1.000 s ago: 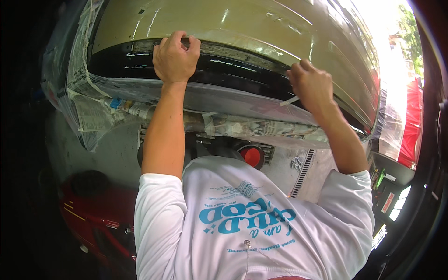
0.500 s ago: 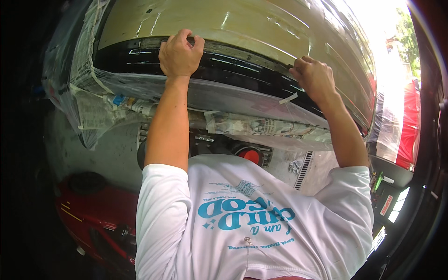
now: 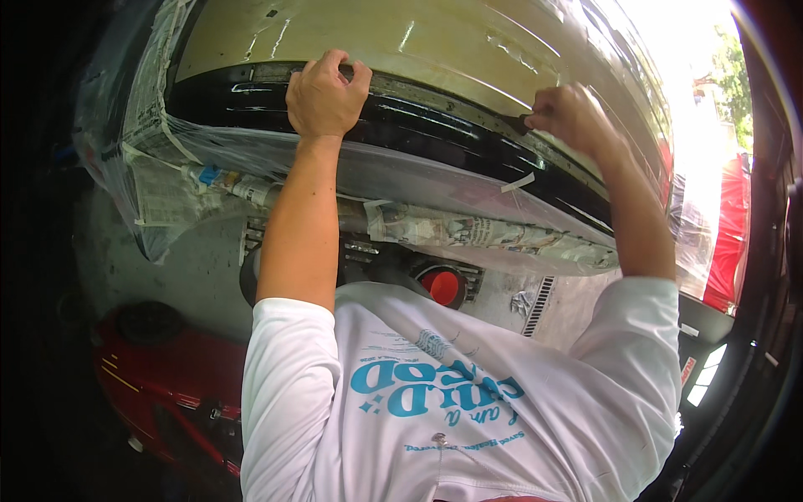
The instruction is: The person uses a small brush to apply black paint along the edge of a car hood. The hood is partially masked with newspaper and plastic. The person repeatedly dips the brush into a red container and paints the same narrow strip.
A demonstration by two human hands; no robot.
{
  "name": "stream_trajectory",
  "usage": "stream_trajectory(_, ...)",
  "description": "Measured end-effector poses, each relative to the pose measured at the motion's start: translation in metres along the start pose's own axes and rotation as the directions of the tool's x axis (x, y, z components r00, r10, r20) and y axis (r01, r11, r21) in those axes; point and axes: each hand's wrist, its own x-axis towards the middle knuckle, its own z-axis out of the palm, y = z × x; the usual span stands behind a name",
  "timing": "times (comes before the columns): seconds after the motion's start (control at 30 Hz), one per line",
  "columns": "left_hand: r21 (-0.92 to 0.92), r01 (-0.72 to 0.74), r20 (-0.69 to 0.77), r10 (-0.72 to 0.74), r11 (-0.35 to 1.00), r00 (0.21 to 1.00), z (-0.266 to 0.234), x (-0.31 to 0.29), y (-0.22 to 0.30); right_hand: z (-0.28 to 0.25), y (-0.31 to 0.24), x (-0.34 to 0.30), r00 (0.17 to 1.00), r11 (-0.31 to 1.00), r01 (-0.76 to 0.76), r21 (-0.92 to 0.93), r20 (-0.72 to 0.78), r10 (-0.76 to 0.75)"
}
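Observation:
A vehicle's olive-gold body panel [image 3: 376,38] curves across the top, with a glossy black panel [image 3: 435,144] below it. Between them runs a dirty grey, narrow strip [image 3: 427,97]. At the left part of this strip, my left hand [image 3: 326,99] is closed, thumb and forefinger curled toward each other; anything between its fingers is hidden. Farther right, my right hand [image 3: 575,119] grips a small dark flat piece, like a scraper blade [image 3: 517,124]. Its tip points left along the strip; whether it touches cannot be made out.
Clear plastic sheeting [image 3: 401,171] and taped newspaper [image 3: 468,227] cover the vehicle's lower side. Behind me on the left is a red car [image 3: 167,376]. A red round object [image 3: 441,286] and a floor grate [image 3: 539,303] lie below. Red and clear sheets [image 3: 726,234] hang at right.
My right hand has lifted up and slightly right, and the dark flat piece in it now shows more. My left hand has stayed nearly in place.

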Motion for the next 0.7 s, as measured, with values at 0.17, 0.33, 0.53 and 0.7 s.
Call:
stream_trajectory(0.17,0.053,-0.003,-0.022,0.004,0.999,1.0,-0.003,-0.001,0.0,0.04,-0.029,-0.038,0.955,0.978,-0.056,-0.202,-0.296,-0.007)
stream_trajectory(0.33,0.121,0.042,0.027,-0.046,0.992,0.999,-0.003,-0.006,0.002,0.018,-0.019,0.005,0.995,0.986,-0.078,-0.147,-0.079,0.067)
stream_trajectory(0.53,0.034,0.035,0.03,-0.036,0.999,0.999,-0.001,0.002,0.003,-0.004,-0.006,0.005,0.997,0.996,-0.077,0.048,0.026,0.076)
stream_trajectory(0.7,0.05,0.007,0.009,-0.008,0.999,1.0,-0.004,-0.001,0.0,0.03,-0.03,-0.034,0.972,0.986,-0.07,-0.152,-0.232,0.033)
